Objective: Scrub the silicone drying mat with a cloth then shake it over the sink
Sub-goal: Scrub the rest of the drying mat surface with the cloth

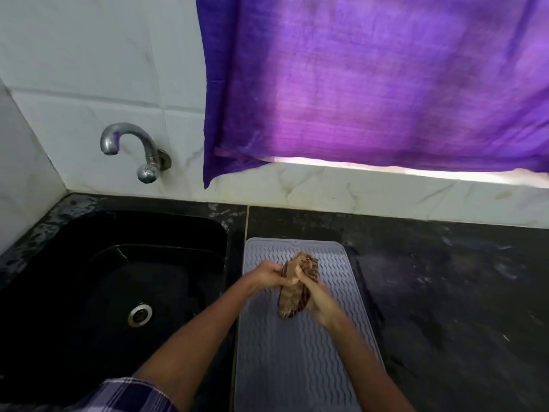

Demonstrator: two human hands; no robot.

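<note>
A grey silicone drying mat [297, 361] with wavy ridges lies flat on the dark counter, just right of the sink. Above its middle I hold a bunched brown striped cloth [292, 301] with both hands. My left hand [269, 275] grips the cloth's upper part from the left. My right hand [316, 298] grips it from the right, fingers wrapped around the fabric. The lower end of the cloth hangs down toward the mat; I cannot tell whether it touches.
A black sink [118, 292] with a metal drain [139, 314] fills the left. A chrome tap [130, 147] sticks out of the white tiled wall above it. A purple curtain [371, 84] hangs over the window. Dark stone counter [445, 292] extends right of the mat.
</note>
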